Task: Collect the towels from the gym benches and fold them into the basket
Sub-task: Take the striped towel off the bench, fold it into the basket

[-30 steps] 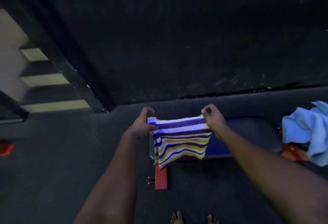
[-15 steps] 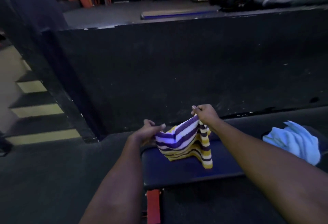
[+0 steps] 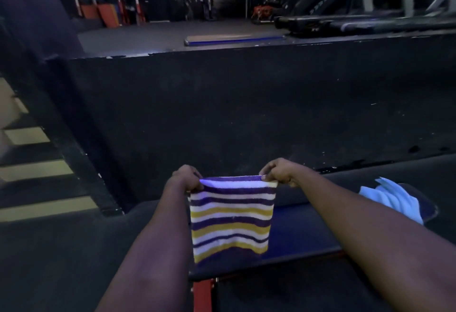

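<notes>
Above the bench: the striped towel [image 3: 232, 215] hangs flat and wide open, with purple, white and yellow bands running straight across and the top edge pulled taut. The bottom hem dangles in front of the dark blue bench [image 3: 301, 235]; whether the hem touches the pad, I cannot tell.
Left hand: the left hand [image 3: 186, 179] is curled tight on the towel's top left corner, fingers wrapped over the edge, held up over the bench's left end.
Right hand: the right hand [image 3: 278, 172] pinches the top right corner, knuckles up, above the middle of the bench.
Hands: apart, a full towel-width between them, both clamped on the same top edge.
Blue towel: the blue towel [image 3: 392, 199] is light blue and crumpled in a heap on the bench's right end, well apart from the striped one, with neither hand on it.
Bench frame: a red post [image 3: 202, 294] shows under the bench's near edge, right below the striped towel.
Behind the bench: the tall black platform wall [image 3: 246, 114] rises just beyond it.
Left of the bench: steps [image 3: 37, 171] with yellow-striped edges.
Far beyond the bench, up on the platform: a flat mat [image 3: 234, 38] with a blue edge and treadmills [image 3: 370, 22] off to the right.
</notes>
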Available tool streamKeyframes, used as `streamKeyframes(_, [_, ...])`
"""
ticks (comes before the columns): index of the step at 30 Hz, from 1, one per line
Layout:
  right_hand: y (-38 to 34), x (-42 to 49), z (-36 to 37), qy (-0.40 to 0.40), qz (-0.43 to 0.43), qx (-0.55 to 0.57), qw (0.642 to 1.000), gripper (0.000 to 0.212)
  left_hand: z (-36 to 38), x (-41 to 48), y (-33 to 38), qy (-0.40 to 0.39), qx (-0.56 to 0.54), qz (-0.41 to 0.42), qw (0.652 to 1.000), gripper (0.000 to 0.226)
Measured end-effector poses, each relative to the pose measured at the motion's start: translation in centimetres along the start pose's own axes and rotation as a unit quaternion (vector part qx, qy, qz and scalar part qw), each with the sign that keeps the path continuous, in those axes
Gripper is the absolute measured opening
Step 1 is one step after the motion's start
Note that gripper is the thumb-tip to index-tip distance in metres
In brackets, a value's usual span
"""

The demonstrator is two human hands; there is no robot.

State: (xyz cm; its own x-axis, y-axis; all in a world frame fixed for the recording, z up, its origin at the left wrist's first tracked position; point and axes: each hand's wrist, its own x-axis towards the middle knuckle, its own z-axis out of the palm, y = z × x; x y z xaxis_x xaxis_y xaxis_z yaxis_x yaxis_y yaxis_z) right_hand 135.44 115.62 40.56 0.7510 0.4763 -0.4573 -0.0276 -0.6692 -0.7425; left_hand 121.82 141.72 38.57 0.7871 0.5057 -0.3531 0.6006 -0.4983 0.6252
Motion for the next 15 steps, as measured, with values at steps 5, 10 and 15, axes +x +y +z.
streamKeyframes(5, [-2.1, 0.1, 1.6, -0.015, 0.001, -0.041, 0.999, 0.012, -2.2, -1.5, -0.3, 0.114, 0.043, -0.009, 0.992, 0.013])
streamKeyframes(10, [-5.5, 0.1, 4.0, -0.113, -0.012, -0.093, 0.989, 0.036, -4.7, -3.4, -3.4, 0.190, -0.005, 0.002, 0.982, 0.005])
streamKeyframes(15, [-8.0, 0.1, 7.3, -0.068, -0.088, -0.187, 0.976, 0.022, -6.6, -8.2, -6.0, 0.312, -0.034, -0.004, 0.950, 0.015])
